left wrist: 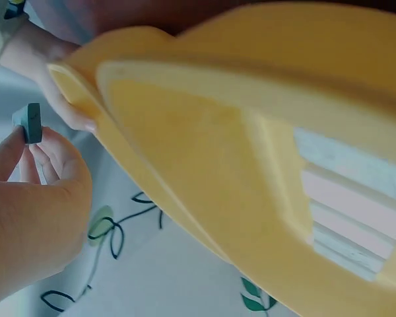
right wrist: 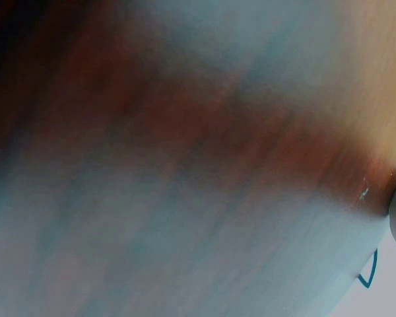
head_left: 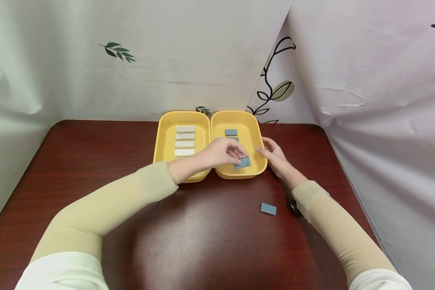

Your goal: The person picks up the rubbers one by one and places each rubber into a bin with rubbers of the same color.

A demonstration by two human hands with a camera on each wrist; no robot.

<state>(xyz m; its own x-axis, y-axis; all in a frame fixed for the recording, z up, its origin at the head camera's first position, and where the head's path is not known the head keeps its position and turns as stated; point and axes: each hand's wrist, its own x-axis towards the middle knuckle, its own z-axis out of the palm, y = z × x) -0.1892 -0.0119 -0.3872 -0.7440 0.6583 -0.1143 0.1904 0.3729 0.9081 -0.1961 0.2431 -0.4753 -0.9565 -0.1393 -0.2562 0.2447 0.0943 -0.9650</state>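
Note:
My left hand (head_left: 222,152) pinches a blue-grey rectangular block (head_left: 243,163) between thumb and fingers, above the right yellow tray (head_left: 255,137). In the left wrist view that block (left wrist: 32,123) shows edge-on at the fingertips. My right hand (head_left: 277,159) grips this tray's right side, with the thumb over the rim and the other fingers along the outer wall. Inside the tray lie a blue-grey block (head_left: 230,132) and another partly hidden behind my left hand. A further blue-grey block (head_left: 268,208) lies on the table, nearer than the trays.
The left yellow tray (head_left: 161,139) stands against the right one and contains several white blocks (head_left: 185,144) in a column, partly covered by my left forearm. A light patterned curtain (head_left: 203,60) hangs behind the dark red table (head_left: 188,241). The right wrist view is mostly blurred tabletop.

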